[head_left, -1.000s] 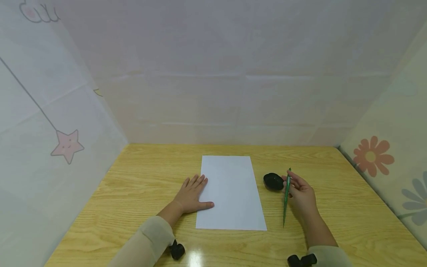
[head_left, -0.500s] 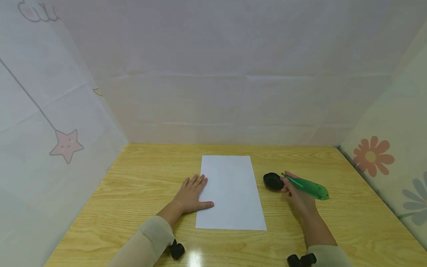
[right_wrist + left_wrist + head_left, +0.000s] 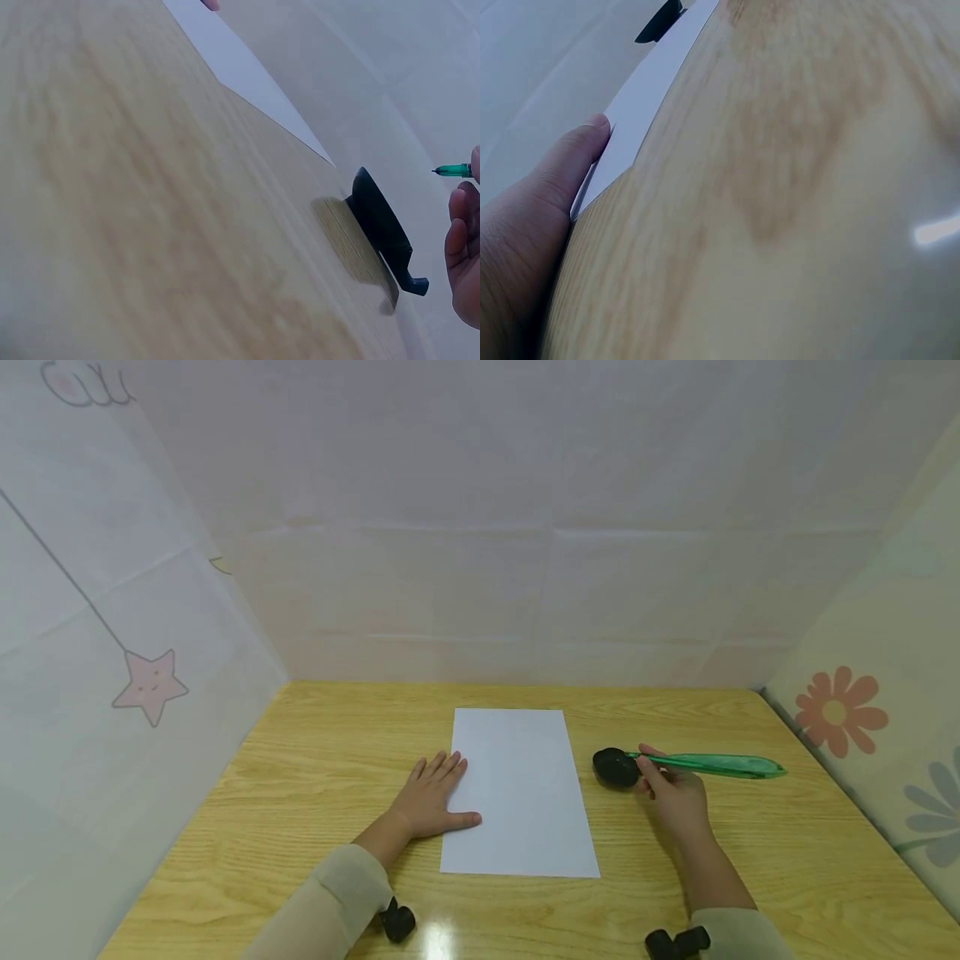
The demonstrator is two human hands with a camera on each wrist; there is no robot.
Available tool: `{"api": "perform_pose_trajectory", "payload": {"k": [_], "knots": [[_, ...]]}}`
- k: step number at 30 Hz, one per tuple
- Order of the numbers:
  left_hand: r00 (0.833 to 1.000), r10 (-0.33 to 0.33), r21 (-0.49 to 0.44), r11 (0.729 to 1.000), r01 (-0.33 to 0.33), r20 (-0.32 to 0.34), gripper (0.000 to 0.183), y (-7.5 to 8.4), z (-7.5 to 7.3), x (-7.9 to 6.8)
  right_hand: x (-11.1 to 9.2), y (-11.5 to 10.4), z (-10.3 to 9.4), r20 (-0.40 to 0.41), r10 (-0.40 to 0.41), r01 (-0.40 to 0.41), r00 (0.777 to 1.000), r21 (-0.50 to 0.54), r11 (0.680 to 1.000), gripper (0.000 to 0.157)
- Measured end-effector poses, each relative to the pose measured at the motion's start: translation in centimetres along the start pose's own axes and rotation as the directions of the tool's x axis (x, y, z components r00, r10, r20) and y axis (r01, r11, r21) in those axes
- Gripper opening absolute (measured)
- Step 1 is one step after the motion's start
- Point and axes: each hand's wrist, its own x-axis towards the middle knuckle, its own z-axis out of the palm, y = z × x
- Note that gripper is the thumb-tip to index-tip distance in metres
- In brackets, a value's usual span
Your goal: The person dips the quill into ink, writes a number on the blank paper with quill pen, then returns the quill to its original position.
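Note:
In the head view, my left hand [image 3: 429,799] lies flat with spread fingers on the left edge of a white sheet of paper [image 3: 517,793]. My right hand [image 3: 678,797] pinches a green pen with a long leaf-shaped body [image 3: 720,765] between thumb and fingers. The broad end points right, and the narrow end reaches the edge of a small black rounded object [image 3: 615,767] beside the fingers. From the right wrist, the pen's dark pointed tip [image 3: 452,170] shows above and apart from that black object [image 3: 379,217], which looks low and dish-like with a short handle.
A wooden table [image 3: 337,735] bears everything. Pale printed cloth [image 3: 480,568] hangs behind it and along both sides. Black wrist cameras [image 3: 397,922] sit at both cuffs, close to the tabletop.
My right fingers have turned the pen: its long body, which pointed toward me, has swung round to point right. The left hand, paper and black object stay put.

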Motion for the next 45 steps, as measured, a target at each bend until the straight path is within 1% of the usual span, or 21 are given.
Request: {"api": "perform_pose_trajectory", "payload": {"k": [5,13,16,18,21,24,26,29,32,37,43,45], "knots": [[1.0,-0.002,-0.002,1.0,0.002,0.001,0.1,0.1,-0.1,0.0,0.0,0.1,0.1,-0.004,0.005,-0.005,1.0,0.009,1.0,0.055],[1.0,-0.013,0.0,1.0,0.013,0.01,0.1,0.2,-0.2,0.0,0.0,0.2,0.2,-0.018,-0.031,0.032,0.999,0.034,0.999,0.049],[1.0,-0.012,0.007,1.0,0.012,0.015,0.1,0.2,-0.1,0.0,0.1,0.3,0.2,-0.015,-0.042,0.042,0.999,0.033,0.999,0.048],[1.0,-0.012,0.003,1.0,0.012,0.016,0.101,0.2,-0.1,0.0,0.2,0.4,0.1,-0.004,-0.044,0.044,0.999,0.038,0.998,0.045],[1.0,-0.01,-0.002,1.0,0.01,0.016,0.101,0.2,-0.2,-0.1,0.3,0.5,0.0,0.018,-0.041,0.04,0.999,0.054,0.998,0.04],[1.0,-0.003,-0.011,1.0,0.003,0.006,0.101,0.2,-0.3,-0.1,0.3,0.6,-0.1,0.044,-0.035,0.032,0.998,0.066,0.997,0.04],[1.0,-0.002,-0.01,1.0,0.002,0.004,0.1,0.2,-0.2,-0.1,0.4,0.6,-0.1,0.059,-0.03,0.025,0.998,0.081,0.996,0.043],[1.0,-0.007,-0.013,1.0,0.007,0.005,0.1,0.1,0.0,0.0,0.4,0.7,-0.3,0.075,-0.008,-0.002,0.997,0.136,0.991,0.04],[1.0,-0.012,-0.018,1.0,0.012,0.001,0.101,-0.1,0.3,0.1,0.6,0.8,-0.3,0.073,0.016,-0.027,0.997,0.158,0.987,0.037],[1.0,-0.013,-0.034,0.999,0.012,-0.015,0.102,-0.2,0.5,0.3,0.9,0.9,-0.4,0.047,0.043,-0.047,0.998,0.081,0.996,0.034],[1.0,-0.017,-0.038,0.999,0.017,-0.006,0.103,-0.2,0.5,0.3,1.5,1.4,0.0,0.021,0.051,-0.051,0.998,0.006,0.999,0.049],[1.0,-0.016,-0.04,0.999,0.016,-0.005,0.102,-0.2,0.5,0.3,1.6,1.6,0.2,0.023,0.044,-0.043,0.999,-0.032,0.999,0.049]]}}
